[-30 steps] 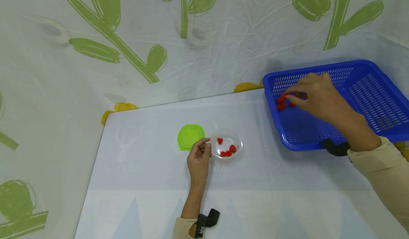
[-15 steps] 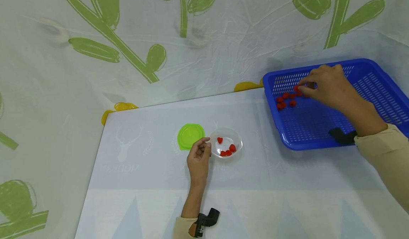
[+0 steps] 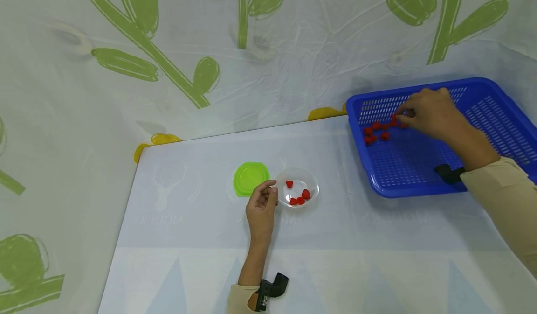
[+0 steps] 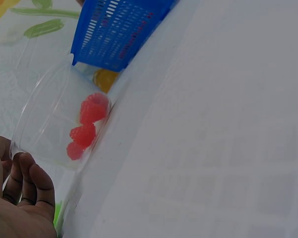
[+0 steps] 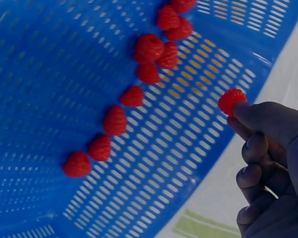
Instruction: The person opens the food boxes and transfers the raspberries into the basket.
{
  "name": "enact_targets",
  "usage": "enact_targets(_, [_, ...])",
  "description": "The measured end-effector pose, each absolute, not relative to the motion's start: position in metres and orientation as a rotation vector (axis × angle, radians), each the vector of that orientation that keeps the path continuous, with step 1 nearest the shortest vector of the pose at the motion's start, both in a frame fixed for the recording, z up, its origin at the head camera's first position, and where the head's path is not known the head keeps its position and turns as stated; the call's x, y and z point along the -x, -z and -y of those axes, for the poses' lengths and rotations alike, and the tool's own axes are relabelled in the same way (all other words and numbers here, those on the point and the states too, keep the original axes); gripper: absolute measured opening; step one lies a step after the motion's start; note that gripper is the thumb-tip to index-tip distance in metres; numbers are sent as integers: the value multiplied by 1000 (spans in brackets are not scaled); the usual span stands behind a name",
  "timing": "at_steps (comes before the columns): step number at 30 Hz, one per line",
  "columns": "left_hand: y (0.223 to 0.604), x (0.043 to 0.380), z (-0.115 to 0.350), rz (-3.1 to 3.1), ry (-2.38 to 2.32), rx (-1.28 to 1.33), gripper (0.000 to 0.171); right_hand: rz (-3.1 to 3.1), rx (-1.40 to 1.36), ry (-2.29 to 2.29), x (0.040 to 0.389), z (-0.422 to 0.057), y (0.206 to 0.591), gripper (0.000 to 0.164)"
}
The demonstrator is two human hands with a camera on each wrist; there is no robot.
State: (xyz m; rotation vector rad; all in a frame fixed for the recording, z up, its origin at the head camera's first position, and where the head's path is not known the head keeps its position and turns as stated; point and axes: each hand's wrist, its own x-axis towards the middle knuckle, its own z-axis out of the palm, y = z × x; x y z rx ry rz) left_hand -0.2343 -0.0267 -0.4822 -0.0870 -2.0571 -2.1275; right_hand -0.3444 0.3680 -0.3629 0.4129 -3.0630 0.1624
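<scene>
My right hand [image 3: 434, 115] is over the blue plastic basket [image 3: 402, 174]. In the right wrist view its thumb and forefinger pinch a red raspberry [image 5: 232, 101] above the other raspberries [image 5: 114, 120], which lie along the basket's side. At the centre of the table, my left hand [image 3: 262, 206] holds the rim of a clear plastic bowl [image 3: 311, 183] between thumb and fingers, as the left wrist view [image 4: 27, 188] of that hand shows. Several raspberries [image 4: 84, 135] lie inside the bowl.
A bright green lid [image 3: 250, 176] lies just left of the bowl, partly behind the left hand. The white-covered table [image 3: 201, 230] meets a leaf-patterned sheet [image 3: 268, 80] at its back and left edges.
My right hand has moved right and slightly back from the basket's left end, lifting a raspberry between its fingertips. The left hand and the bowl have stayed in place.
</scene>
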Motion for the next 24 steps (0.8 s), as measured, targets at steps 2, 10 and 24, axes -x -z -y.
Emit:
enact_targets(2, [482, 234, 27, 2061, 2122, 84, 24, 3075, -420, -155, 347, -370, 368, 15])
enact_targets(10, [482, 233, 26, 2074, 2127, 67, 24, 3117, -411, -158, 349, -370, 379, 14])
enact_targets(24, [478, 233, 27, 2074, 2122, 86, 24, 3190, -440, -97, 356, -376, 394, 14])
